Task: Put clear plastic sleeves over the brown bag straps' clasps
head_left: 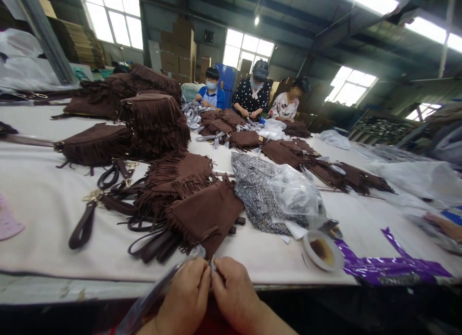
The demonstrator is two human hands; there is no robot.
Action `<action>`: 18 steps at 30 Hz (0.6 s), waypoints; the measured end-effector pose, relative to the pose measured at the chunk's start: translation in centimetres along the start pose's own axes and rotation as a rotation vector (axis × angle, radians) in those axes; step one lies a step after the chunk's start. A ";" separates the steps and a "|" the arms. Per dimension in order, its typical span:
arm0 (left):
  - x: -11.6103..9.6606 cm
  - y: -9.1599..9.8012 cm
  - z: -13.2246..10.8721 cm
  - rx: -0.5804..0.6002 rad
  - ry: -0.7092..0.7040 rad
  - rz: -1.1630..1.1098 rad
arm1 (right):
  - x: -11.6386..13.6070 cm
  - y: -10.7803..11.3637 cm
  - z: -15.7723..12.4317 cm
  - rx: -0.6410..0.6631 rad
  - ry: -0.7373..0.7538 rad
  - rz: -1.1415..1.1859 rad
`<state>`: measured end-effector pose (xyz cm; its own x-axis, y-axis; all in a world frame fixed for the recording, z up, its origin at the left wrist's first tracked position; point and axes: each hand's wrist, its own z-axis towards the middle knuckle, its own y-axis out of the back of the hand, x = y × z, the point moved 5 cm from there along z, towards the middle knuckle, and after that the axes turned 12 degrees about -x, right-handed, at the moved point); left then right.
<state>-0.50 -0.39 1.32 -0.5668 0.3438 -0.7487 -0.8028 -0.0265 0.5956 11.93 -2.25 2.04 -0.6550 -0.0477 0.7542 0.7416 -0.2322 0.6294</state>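
**Two hands at the desk's near edge, with one wrapped strip**

Two bare hands meet at the middle of the near edge of the desk [270, 263]. The left hand [186, 289] has a narrow grip, closed on one film-wrapped strip [144, 301]; the right hand [234, 287] is likewise narrow, pinching one small bright piece [212, 264], too small to identify. Three co-workers [250, 94] are at the far edge. Brown fringed bags [207, 212] lie beyond the hands, overlapping too much to count. Containers: one white bowl [338, 259], near the near edge, holds brown liquid [322, 250]; one clear bag [296, 188] lies on one patterned cloth [252, 190]; one purple wrapper [390, 270] lies right of the bowl, its contents hidden. The strip's long axis slants across the near edge, its upper end pointing toward the far right.
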 end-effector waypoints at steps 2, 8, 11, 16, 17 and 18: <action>-0.1 -0.3 -0.3 0.057 -0.105 0.133 | 0.1 0.2 0.1 -0.019 0.006 -0.023; -1.7 2.4 0.3 0.047 -0.250 -0.050 | -0.7 -0.5 0.0 0.151 -0.301 0.511; 0.2 5.4 2.0 -0.165 0.156 -0.173 | -1.9 -1.6 -0.9 0.239 -0.614 0.812; 3.8 6.0 3.0 -0.141 0.590 -0.231 | -2.2 -2.1 -0.6 0.216 -0.714 0.745; 4.3 5.7 3.1 -0.134 0.593 -0.230 | -2.0 -2.0 -0.2 0.188 -0.679 0.642; 4.8 5.3 3.0 -0.125 0.598 -0.241 | -1.8 -1.8 0.2 0.164 -0.630 0.548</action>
<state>-6.89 3.97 1.75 -0.3447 -0.2262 -0.9110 -0.9152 -0.1349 0.3798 11.82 -1.57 -0.41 -0.0306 0.4483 0.8934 0.9738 -0.1882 0.1277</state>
